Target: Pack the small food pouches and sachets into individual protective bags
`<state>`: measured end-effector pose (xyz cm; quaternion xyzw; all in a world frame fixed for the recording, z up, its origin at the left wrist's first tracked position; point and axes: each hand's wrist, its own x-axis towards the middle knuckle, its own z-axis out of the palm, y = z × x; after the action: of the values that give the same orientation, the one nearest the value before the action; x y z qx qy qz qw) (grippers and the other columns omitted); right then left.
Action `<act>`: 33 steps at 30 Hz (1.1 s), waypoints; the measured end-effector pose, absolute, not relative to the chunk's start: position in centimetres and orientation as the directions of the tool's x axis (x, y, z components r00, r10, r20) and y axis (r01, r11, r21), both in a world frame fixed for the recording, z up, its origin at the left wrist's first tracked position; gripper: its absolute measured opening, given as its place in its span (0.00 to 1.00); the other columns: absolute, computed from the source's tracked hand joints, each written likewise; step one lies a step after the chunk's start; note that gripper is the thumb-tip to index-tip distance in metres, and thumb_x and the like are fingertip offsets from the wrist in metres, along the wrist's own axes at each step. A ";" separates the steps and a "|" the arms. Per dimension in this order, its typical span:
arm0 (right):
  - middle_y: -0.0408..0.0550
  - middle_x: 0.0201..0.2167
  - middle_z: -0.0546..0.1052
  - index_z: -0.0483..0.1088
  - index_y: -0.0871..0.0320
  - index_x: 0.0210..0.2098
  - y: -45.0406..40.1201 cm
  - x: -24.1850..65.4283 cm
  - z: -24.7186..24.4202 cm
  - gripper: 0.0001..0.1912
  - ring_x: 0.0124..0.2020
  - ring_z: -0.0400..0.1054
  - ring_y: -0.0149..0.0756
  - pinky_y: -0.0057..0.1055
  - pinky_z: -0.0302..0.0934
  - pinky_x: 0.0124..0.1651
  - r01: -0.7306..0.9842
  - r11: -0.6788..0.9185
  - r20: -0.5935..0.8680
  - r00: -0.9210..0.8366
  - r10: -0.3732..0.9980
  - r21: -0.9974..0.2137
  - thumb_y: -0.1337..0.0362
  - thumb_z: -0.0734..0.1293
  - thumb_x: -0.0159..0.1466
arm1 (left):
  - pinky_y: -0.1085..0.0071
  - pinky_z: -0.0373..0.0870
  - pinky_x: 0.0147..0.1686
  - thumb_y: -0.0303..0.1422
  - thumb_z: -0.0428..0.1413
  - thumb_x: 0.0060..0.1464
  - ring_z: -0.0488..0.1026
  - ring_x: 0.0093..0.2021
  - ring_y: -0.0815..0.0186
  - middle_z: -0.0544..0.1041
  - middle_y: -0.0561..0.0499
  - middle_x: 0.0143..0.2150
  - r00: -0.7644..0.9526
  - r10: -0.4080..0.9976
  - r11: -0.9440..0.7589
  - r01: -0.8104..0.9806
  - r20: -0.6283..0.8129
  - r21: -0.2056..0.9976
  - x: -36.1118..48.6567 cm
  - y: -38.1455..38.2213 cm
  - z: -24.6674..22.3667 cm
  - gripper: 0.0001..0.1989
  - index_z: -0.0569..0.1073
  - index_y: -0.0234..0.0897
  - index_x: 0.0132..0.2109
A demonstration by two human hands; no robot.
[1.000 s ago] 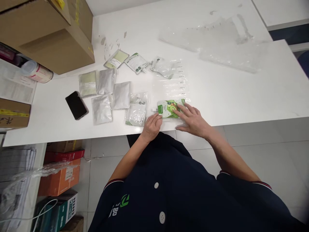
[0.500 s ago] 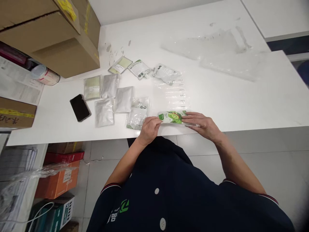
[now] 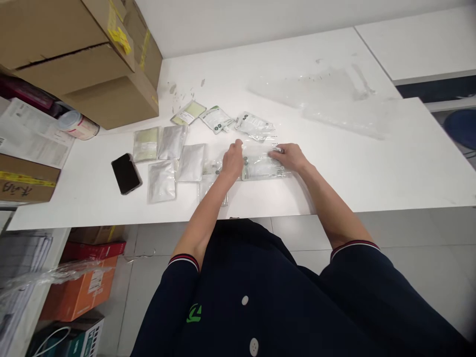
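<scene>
A pouch (image 3: 256,168) lies near the front of the table with its pale back up, under or inside clear ribbed plastic wrap (image 3: 256,148). My left hand (image 3: 233,159) is closed at the wrap's left end, fingers pinched on the film. At the right end, my right hand (image 3: 292,156) pinches the wrap near the pouch's upper right corner. Beside my left wrist sits a second wrapped pouch (image 3: 214,194), partly hidden by the forearm. Another pouch with a pale back (image 3: 255,124) rests just beyond the wrap.
Several silver packets (image 3: 162,181) and yellowish packets (image 3: 146,145) lie to the left, near a black phone (image 3: 126,173). Cardboard boxes (image 3: 111,99) and a can (image 3: 79,124) stand at the far left. A large clear plastic sheet (image 3: 334,94) is spread at the back right.
Both hands have moved away from the table's front edge. The pouch's green printed front no longer shows; its pale back is now up, with clear wrap about it.
</scene>
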<state>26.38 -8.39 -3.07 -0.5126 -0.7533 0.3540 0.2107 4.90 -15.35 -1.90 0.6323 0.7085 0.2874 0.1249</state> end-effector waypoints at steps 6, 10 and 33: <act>0.59 0.47 0.74 0.72 0.59 0.49 -9.4 24.9 -2.2 0.22 0.45 0.66 0.51 0.42 0.60 0.43 0.862 0.339 0.064 -0.341 0.938 -0.376 0.56 0.69 0.58 | 0.55 0.54 0.62 0.36 0.49 0.62 0.57 0.66 0.49 0.64 0.37 0.65 0.236 0.972 -0.224 0.909 0.011 0.350 5.4 -18.5 -0.7 0.22 0.65 0.34 0.61; 0.58 0.60 0.68 0.72 0.56 0.54 -10.3 25.0 -2.1 0.19 0.62 0.56 0.58 0.56 0.53 0.58 0.745 0.611 0.250 -0.558 0.791 -0.269 0.62 0.64 0.63 | 0.51 0.49 0.65 0.54 0.58 0.50 0.45 0.71 0.41 0.47 0.34 0.73 0.344 0.909 -0.271 0.916 -0.233 0.295 4.6 -18.8 -0.4 0.47 0.52 0.36 0.69; 0.45 0.30 0.77 0.72 0.55 0.36 -17.4 30.4 -2.5 0.18 0.34 0.70 0.40 0.35 0.62 0.39 0.669 0.159 -0.087 -0.319 0.944 -0.726 0.52 0.57 0.67 | 0.67 0.68 0.40 0.56 0.52 0.54 0.73 0.47 0.56 0.75 0.42 0.52 0.153 0.905 0.193 0.686 -0.398 0.702 2.3 -17.7 3.3 0.30 0.69 0.42 0.56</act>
<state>30.42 -17.43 -2.52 -0.5487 -0.7350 0.3453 0.1986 2.26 -17.65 3.33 0.6227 0.6385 0.1258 0.4344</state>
